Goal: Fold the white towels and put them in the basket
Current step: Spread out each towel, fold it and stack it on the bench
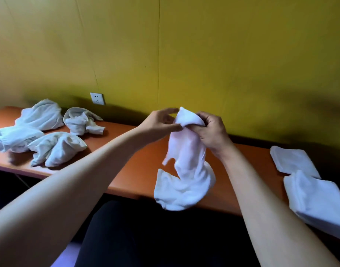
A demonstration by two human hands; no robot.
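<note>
Loosely, both hands [186, 128] pinch soft crumpled towel [184, 170].

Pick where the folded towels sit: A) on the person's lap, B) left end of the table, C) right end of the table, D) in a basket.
C: two folded towels lie flat at the right end of the table; the crumpled towels are at the left, and no basket is in view.
</note>
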